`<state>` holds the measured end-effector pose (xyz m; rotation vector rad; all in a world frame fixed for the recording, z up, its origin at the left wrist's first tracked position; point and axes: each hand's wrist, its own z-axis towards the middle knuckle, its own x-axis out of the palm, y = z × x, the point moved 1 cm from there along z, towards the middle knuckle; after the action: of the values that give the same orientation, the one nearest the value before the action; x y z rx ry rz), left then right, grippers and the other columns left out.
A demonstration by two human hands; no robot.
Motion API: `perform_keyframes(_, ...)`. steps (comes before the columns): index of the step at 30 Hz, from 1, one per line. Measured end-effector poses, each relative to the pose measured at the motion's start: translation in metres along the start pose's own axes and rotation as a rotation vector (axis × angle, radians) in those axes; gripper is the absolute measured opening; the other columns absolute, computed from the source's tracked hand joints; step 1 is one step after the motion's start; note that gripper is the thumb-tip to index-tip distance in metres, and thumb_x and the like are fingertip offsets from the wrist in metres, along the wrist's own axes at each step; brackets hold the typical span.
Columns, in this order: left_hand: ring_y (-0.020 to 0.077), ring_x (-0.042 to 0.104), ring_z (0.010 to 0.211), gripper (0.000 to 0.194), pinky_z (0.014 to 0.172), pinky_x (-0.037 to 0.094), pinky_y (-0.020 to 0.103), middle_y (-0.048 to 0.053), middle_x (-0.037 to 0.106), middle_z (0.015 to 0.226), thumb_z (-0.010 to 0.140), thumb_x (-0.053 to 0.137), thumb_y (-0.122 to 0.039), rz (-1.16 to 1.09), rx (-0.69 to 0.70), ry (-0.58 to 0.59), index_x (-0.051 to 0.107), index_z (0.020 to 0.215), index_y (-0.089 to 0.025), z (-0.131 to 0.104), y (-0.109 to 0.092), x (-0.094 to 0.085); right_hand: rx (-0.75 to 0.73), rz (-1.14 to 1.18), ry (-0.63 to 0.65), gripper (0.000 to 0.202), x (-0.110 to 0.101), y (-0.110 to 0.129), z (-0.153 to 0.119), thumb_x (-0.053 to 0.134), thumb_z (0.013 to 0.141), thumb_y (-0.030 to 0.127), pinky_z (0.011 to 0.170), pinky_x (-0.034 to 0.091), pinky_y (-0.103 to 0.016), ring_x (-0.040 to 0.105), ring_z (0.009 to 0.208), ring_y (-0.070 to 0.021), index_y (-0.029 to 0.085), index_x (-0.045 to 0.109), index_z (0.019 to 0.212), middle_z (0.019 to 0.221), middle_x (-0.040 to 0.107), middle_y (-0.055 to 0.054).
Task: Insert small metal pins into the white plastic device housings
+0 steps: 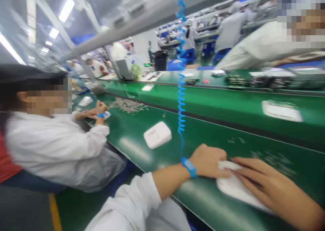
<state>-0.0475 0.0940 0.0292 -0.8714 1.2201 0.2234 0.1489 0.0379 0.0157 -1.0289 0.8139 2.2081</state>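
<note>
A white plastic casing (pixel 235 185) with rounded corners lies at the near right of the green work surface. My left hand (pixel 209 160), with a blue wrist strap (pixel 189 167), is closed on its far left end, thumb on top. From the right, my right hand (pixel 269 182) reaches across the casing with its fingers bent over the upper side, fingertips close to my left thumb. Its thumb is hidden, and motion blurs the hand. A second white casing (pixel 157 135) rests farther left, apart from both hands.
A blue coiled cord (pixel 181 105) hangs down to my strap. Small loose parts (pixel 275 161) lie beyond my right hand, and a pile of them (pixel 127 105) farther left. A co-worker (pixel 56 139) sits at left. A green raised ledge (pixel 215 100) carries a white casing (pixel 281 111).
</note>
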Motion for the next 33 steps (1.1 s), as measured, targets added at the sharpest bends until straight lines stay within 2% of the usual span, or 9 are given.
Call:
perform_keyframes(2, 0.0193, 0.064, 0.087, 0.027, 0.073, 0.037, 0.034, 0.000, 0.069, 0.088, 0.079, 0.062, -0.044, -0.007, -0.017, -0.018, 0.048, 0.078, -0.021, 0.000, -0.004, -0.004, 0.011, -0.010, 0.049, 0.020, -0.018, 0.012, 0.009, 0.052, 0.095, 0.027, 0.087, 0.056, -0.037, 0.068, 0.099, -0.0217, 0.023, 0.070, 0.100, 0.112, 0.071, -0.008)
perform_keyframes(4, 0.0180, 0.061, 0.081, 0.023, 0.072, 0.034, 0.034, -0.001, 0.065, 0.082, 0.077, 0.062, -0.039, -0.036, -0.027, -0.052, 0.048, 0.077, -0.021, 0.003, -0.002, -0.005, 0.103, -0.021, 0.095, 0.016, -0.025, 0.020, 0.017, 0.052, 0.094, 0.021, 0.089, 0.055, -0.038, 0.066, 0.103, -0.0231, 0.020, 0.067, 0.099, 0.111, 0.071, -0.009)
perform_keyframes(8, 0.0162, 0.056, 0.075, 0.021, 0.070, 0.031, 0.033, -0.002, 0.061, 0.077, 0.073, 0.062, -0.034, -0.084, 0.007, -0.079, 0.046, 0.075, -0.021, 0.005, 0.003, 0.000, 0.237, -0.037, 0.183, 0.013, -0.024, 0.028, 0.024, 0.054, 0.087, 0.010, 0.087, 0.054, -0.040, 0.063, 0.101, -0.0248, 0.019, 0.063, 0.093, 0.110, 0.070, -0.009)
perform_keyframes(12, 0.0156, 0.053, 0.072, 0.023, 0.069, 0.029, 0.033, -0.003, 0.060, 0.076, 0.074, 0.061, -0.036, -0.074, 0.016, -0.079, 0.044, 0.074, -0.021, 0.004, 0.002, 0.001, 0.270, -0.070, 0.225, 0.018, -0.023, 0.035, 0.026, 0.053, 0.082, 0.004, 0.081, 0.052, -0.040, 0.060, 0.096, -0.0258, 0.018, 0.059, 0.090, 0.105, 0.069, -0.010)
perform_keyframes(18, 0.0159, 0.053, 0.071, 0.022, 0.068, 0.029, 0.033, -0.002, 0.059, 0.074, 0.075, 0.059, -0.035, -0.044, 0.029, -0.100, 0.043, 0.072, -0.021, 0.004, 0.001, 0.002, 0.321, -0.075, 0.211, 0.014, -0.022, 0.041, 0.029, 0.050, 0.085, 0.006, 0.075, 0.048, -0.036, 0.056, 0.086, -0.0241, 0.020, 0.053, 0.082, 0.091, 0.066, -0.008)
perform_keyframes(23, 0.0153, 0.053, 0.071, 0.022, 0.068, 0.029, 0.033, -0.003, 0.058, 0.073, 0.075, 0.060, -0.034, -0.062, 0.028, -0.114, 0.043, 0.073, -0.021, 0.004, 0.002, 0.002, 0.336, 0.048, 0.218, 0.014, -0.030, 0.034, 0.029, 0.053, 0.084, 0.008, 0.083, 0.049, -0.037, 0.059, 0.094, -0.0234, 0.019, 0.060, 0.088, 0.101, 0.067, -0.007)
perform_keyframes(27, 0.0151, 0.053, 0.071, 0.020, 0.068, 0.027, 0.033, -0.003, 0.060, 0.075, 0.076, 0.059, -0.034, -0.098, 0.051, -0.097, 0.045, 0.074, -0.020, 0.004, 0.002, 0.004, 0.280, 0.224, 0.370, 0.013, -0.046, 0.027, 0.026, 0.060, 0.088, 0.019, 0.095, 0.048, -0.040, 0.060, 0.110, -0.0240, 0.023, 0.073, 0.087, 0.122, 0.064, -0.007)
perform_keyframes(33, 0.0148, 0.053, 0.069, 0.019, 0.067, 0.027, 0.034, -0.003, 0.061, 0.075, 0.072, 0.060, -0.032, -0.131, 0.081, -0.066, 0.045, 0.073, -0.020, 0.006, 0.002, 0.004, 0.221, 0.210, 0.542, 0.015, -0.052, 0.028, 0.028, 0.066, 0.086, 0.019, 0.096, 0.044, -0.045, 0.051, 0.116, -0.0286, 0.026, 0.080, 0.084, 0.132, 0.057, -0.009)
